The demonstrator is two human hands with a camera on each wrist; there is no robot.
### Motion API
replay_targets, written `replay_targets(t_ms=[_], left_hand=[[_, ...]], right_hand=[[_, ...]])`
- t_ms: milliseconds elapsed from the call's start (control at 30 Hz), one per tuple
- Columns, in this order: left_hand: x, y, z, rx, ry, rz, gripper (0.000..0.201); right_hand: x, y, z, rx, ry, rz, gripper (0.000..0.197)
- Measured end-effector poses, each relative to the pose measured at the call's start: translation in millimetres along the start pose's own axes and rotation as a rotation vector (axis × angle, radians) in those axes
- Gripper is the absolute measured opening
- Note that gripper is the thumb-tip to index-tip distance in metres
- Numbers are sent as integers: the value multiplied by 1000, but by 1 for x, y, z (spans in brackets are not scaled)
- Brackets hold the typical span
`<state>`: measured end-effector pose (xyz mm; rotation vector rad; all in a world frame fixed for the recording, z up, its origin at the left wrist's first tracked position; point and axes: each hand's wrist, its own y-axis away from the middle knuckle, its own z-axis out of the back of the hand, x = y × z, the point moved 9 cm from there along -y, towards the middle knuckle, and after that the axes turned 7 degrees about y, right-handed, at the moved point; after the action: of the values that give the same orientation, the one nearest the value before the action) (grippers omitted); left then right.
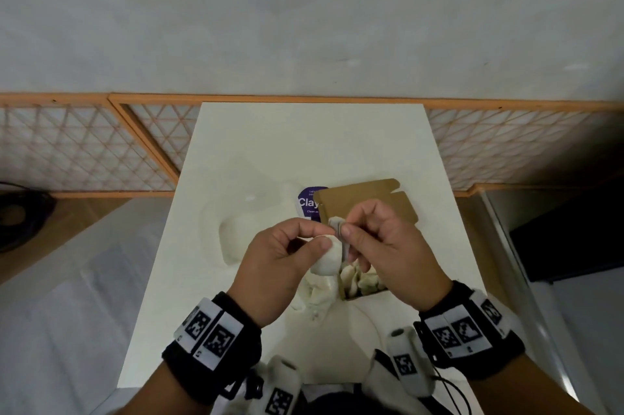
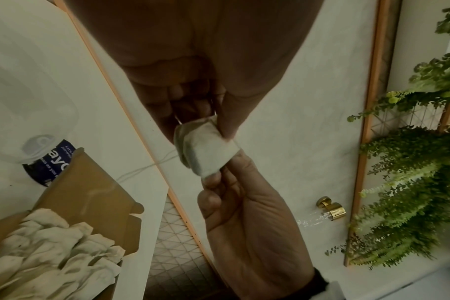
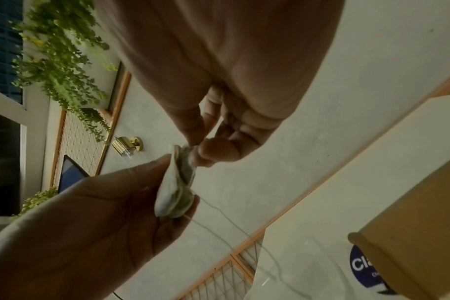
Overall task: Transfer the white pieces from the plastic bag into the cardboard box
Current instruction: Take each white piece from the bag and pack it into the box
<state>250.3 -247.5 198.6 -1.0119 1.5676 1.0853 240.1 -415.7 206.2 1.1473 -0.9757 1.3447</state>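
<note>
Flanking cardboard box: purple-label pkg.

A purple label beyond the fingertips, partly behind the cardboard box, reads "Clay"; the smaller print below it is illegible.

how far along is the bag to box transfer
Done: several white pieces already fill the cardboard box. In hand: the left hand and right hand both pinch a white piece above the box. Left: placing it in; how much the plastic bag beside the box still holds is unclear.
</note>
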Motion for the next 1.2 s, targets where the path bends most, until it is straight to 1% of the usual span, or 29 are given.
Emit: replay_targets(t_ms=[67, 167, 300, 400, 467, 533, 600, 667, 733, 833, 900, 1000, 1067, 1133, 1200], left_hand=[[-3, -1, 0, -31, -7, -20, 14], [-10, 0, 0, -50, -37, -58, 13], [-17, 1, -3, -36, -62, -102, 10], [-18, 3, -8, 2, -80, -108, 9], [-17, 3, -10, 19, -105, -108, 9], [-16, 3, -9, 16, -95, -101, 10], [-15, 3, -4, -24, -72, -94, 12], [-13, 1, 5, -91, -35, -70, 11], [-8, -2, 12, -136, 49, -15, 10], [4, -4, 16, -159, 151, 86, 12], [7, -5, 16, -159, 152, 117, 12], [5, -5, 12, -120, 110, 103, 11], [-1, -5, 6, -79, 41, 49, 9], [-10, -1, -4, -15, -39, -21, 8], [-18, 4, -18, 82, -89, -66, 11]], right_hand=[[5, 3, 4, -34, 30, 17, 4], [11, 7, 14, -96, 80, 22, 13], [13, 8, 14, -84, 89, 0, 17], [12, 5, 8, -55, 60, -32, 21], [12, 2, 7, -47, 68, -24, 23], [12, -1, 8, -46, 114, 5, 19], [13, -2, 13, -71, 146, 13, 18], [16, -1, 21, -131, 149, 14, 17], [22, -1, 26, -168, 115, 36, 16], [37, -3, 25, -128, 18, 107, 16], [47, -5, 23, -86, -17, 125, 17], [58, -10, 23, -56, -25, 139, 18], [66, -12, 27, -47, -2, 154, 18], [74, -11, 32, -33, 25, 157, 19], [81, -8, 38, -26, 27, 155, 19]])
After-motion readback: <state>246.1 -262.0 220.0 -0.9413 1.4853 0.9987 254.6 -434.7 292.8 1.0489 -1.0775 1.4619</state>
